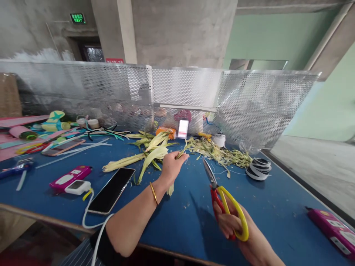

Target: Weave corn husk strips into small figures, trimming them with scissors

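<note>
While right hand (pixel 229 220) grips scissors (pixel 213 184) — husk strip (pixel 182 150) pinched in left hand (pixel 170 166)

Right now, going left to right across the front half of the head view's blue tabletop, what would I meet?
Blue-handled tool, left magenta device, black-screened phone, left hand, scissors, ribbon roll, right magenta device.

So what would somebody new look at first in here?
Probably the red-and-yellow scissors in the right hand, right of the middle. Next, perhaps, the left hand near the centre, pinching a thin strip, with a gold bangle at its wrist. The pale leaves heaped beyond it, to its left, might catch the eye too, bright against the blue table.
</note>
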Motion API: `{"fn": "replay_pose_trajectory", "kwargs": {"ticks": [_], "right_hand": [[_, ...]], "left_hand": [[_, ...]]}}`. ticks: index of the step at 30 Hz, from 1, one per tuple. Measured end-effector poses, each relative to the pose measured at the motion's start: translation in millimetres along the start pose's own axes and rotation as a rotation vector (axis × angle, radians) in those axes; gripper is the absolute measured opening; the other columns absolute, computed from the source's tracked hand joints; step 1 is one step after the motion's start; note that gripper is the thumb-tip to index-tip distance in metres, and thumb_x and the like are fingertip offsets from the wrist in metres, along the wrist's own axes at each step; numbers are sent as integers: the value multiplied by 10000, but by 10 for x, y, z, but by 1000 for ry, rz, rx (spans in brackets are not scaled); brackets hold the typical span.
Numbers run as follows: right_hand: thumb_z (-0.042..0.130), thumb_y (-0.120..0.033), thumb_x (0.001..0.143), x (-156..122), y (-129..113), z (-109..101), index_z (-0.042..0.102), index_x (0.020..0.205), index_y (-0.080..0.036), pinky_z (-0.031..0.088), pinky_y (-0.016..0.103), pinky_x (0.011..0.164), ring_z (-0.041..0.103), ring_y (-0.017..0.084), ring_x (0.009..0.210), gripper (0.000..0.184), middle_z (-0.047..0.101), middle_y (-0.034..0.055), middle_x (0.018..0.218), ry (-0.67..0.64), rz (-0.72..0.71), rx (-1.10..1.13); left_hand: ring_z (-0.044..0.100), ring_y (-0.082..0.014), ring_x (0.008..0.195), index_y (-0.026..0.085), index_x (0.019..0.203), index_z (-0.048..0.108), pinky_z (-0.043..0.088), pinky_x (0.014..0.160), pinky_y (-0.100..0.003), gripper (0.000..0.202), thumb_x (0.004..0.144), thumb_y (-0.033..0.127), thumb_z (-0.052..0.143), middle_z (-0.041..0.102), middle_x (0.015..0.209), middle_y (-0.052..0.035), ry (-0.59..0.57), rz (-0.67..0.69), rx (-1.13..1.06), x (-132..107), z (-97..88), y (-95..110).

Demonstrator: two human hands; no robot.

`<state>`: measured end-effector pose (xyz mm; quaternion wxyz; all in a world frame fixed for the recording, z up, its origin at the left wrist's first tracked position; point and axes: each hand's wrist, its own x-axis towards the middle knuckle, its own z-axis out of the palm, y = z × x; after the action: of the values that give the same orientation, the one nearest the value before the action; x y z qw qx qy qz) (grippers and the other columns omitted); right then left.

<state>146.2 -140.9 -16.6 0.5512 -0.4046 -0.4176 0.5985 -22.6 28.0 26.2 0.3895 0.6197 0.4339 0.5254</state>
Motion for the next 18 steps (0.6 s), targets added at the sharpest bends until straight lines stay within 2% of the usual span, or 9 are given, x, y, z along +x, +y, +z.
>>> {"fn": "replay_pose_trajectory", "kwargs": {"ticks": [3, 6, 8, 11, 14, 18], "right_hand": [[748, -409, 762, 30, -45, 300, 584, 1039, -214, 343, 198, 422, 256, 28, 418, 376, 428, -76, 644, -54, -42, 205], [680, -598, 775, 74, -114, 484, 576, 1157, -236, 403, 220, 487, 324, 42, 463, 536, 479, -47, 723, -149, 12, 386], [624, -693, 757, 87, -130, 541, 590, 1136, -226, 443, 247, 557, 396, 63, 519, 602, 518, -19, 772, -205, 58, 466], [572, -736, 759, 96, -94, 567, 592, 1120, -215, 460, 266, 606, 435, 85, 569, 634, 557, 10, 823, -241, 68, 521], [503, -741, 800, 115, -34, 576, 601, 1060, -214, 427, 241, 537, 395, 73, 521, 597, 554, 1, 787, -212, 68, 534], [482, -722, 831, 158, -21, 623, 609, 1016, -210, 381, 217, 460, 346, 58, 460, 559, 532, -14, 734, -168, 107, 500]], "left_hand": [[379, -111, 589, 158, 612, 613, 303, 575, -236, 299, 715, 436, 652, 475, 572, 41, 12, 27, 12, -10, 5, -3], [337, -104, 576, 162, 596, 575, 281, 549, -229, 286, 737, 409, 610, 422, 559, 49, 27, 36, 37, -10, 6, 5], [299, -101, 561, 164, 588, 561, 255, 524, -230, 284, 751, 396, 579, 373, 542, 54, 38, 29, 52, -9, 6, 11], [263, -101, 550, 160, 627, 599, 223, 500, -233, 278, 760, 402, 567, 324, 530, 60, 42, 8, 52, -14, 9, 12], [275, -104, 561, 161, 654, 618, 228, 504, -231, 275, 770, 406, 568, 333, 542, 58, 39, 23, 56, -22, 11, 4], [283, -103, 573, 175, 586, 531, 247, 519, -227, 314, 777, 421, 568, 336, 559, 56, 37, 55, 59, -30, 14, -4]]}}
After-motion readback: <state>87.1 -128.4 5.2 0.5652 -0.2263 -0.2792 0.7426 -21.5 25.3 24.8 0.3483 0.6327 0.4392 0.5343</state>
